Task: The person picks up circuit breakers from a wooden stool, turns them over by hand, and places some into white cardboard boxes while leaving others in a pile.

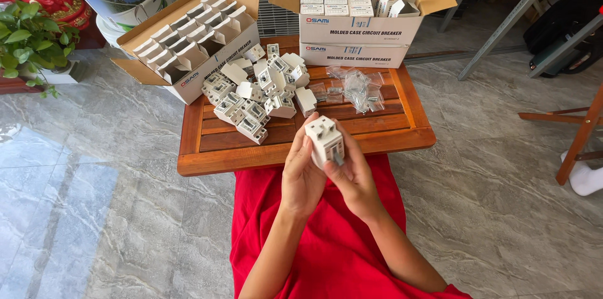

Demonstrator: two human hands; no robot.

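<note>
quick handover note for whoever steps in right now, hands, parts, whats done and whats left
Left hand: holds the white breaker unit from its left side, above the red-clad lap.
Right hand: grips the same unit from the right, fingers at its lower edge.
Parts: a pile of loose white units lies on the low wooden table, with small clear bags to its right.
Open carton of empty small boxes sits at the table's left; stacked cartons at the back hold closed small boxes.
Done: some boxes in the back carton look filled.
Left: the pile remains loose.
</note>
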